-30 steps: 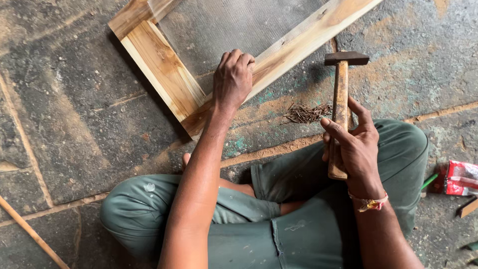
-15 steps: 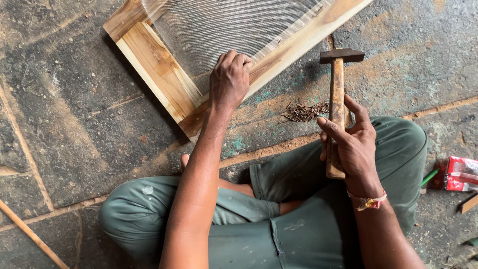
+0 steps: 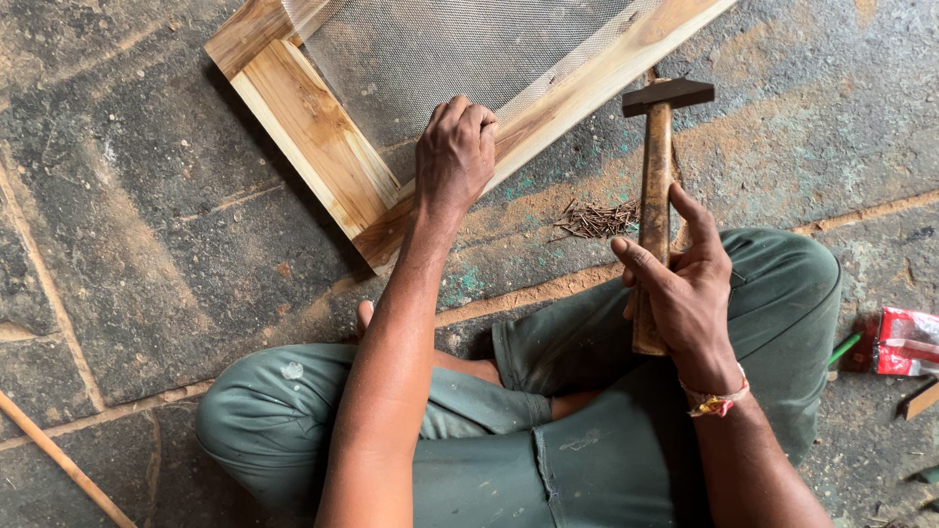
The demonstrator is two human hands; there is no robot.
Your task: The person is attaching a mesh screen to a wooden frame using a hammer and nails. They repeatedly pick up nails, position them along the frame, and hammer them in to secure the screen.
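We sit cross-legged on the stone floor (image 3: 147, 244) with a mesh-covered wooden frame (image 3: 313, 147) lying flat before us, its near corner pointing toward our knees. It looks stiff and fairly light, best steadied along its rails; the mesh (image 3: 440, 49) seems easy to dent. Our left hand (image 3: 455, 152) presses curled on the right rail. Our right hand (image 3: 685, 293) wraps the hammer (image 3: 655, 186) at its lower handle, long axis pointing away, head-heavy. A nail pile (image 3: 599, 219) lies just beside it.

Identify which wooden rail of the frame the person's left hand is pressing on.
The left hand presses the long narrow rail running toward the upper right, near the corner joint; the wider rail at left lies untouched.
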